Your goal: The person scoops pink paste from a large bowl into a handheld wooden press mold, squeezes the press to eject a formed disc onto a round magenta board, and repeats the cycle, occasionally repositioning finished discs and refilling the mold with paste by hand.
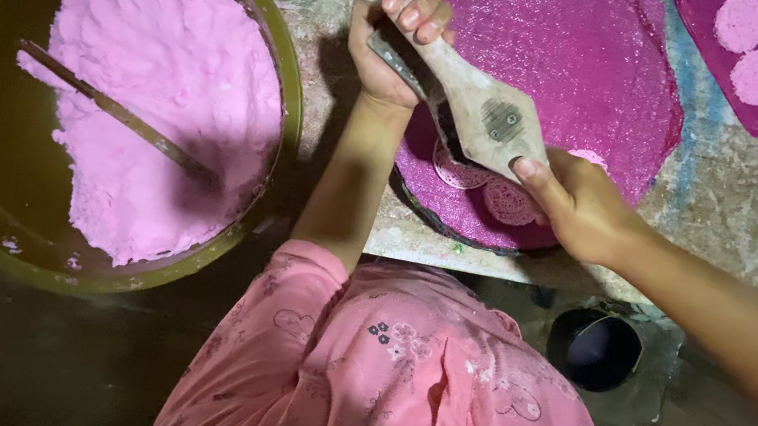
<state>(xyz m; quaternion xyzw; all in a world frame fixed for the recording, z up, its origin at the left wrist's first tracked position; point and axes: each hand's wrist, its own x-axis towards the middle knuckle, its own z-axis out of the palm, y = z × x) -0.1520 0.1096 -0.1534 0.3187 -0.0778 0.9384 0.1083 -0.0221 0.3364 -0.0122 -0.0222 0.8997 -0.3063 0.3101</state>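
Beside the big basin of pink dough, over the round magenta tray, my left hand and right hand, apart, each clamp an end of the wooden mould, above two pressed discs.

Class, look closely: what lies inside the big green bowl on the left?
The green bowl holds a mound of pink paste with a thin stick resting on it. Whatever lies beneath the paste is covered.

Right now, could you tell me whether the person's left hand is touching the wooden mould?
Touching. The head view shows the left hand with its fingers curled over the narrow end of the wooden mould, with no gap between them.
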